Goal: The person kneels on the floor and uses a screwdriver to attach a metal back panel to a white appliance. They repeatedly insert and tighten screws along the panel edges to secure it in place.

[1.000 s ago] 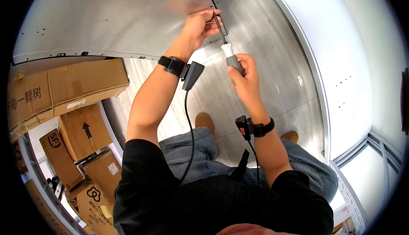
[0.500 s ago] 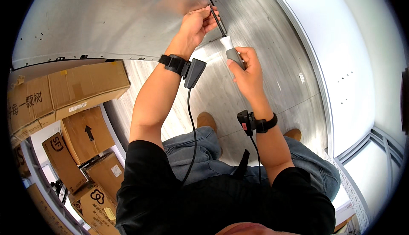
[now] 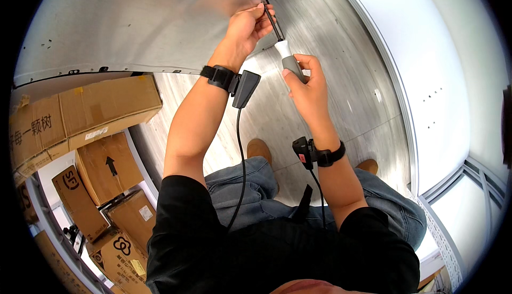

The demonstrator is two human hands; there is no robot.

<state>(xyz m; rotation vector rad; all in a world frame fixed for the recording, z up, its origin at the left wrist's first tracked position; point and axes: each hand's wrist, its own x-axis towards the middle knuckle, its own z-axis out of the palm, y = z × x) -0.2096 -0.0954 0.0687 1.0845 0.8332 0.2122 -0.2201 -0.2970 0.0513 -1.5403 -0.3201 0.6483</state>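
Observation:
My right hand (image 3: 308,81) is wrapped round the grey handle of a screwdriver (image 3: 293,66). The tool has a white collar and a long dark shaft pointing up and slightly left. At the far end of that shaft, my left hand (image 3: 250,26) pinches it close to the tip with thumb and fingers. Any screw there is hidden by the fingertips. Both hands are at the right-hand edge of a large grey metal panel (image 3: 144,27), which has slots at its top left and small holes along its lower edge.
Cardboard boxes (image 3: 109,99) are stacked on a shelf at the left, one long box jutting toward my left arm. White cabinet panels (image 3: 432,81) stand along the right. Wood-pattern floor (image 3: 346,97) lies below. Cables (image 3: 241,160) run from black devices strapped to both wrists.
The screwdriver and my right hand have shifted slightly up toward the panel edge. The left hand keeps its pinch near the tip, moving barely at all.

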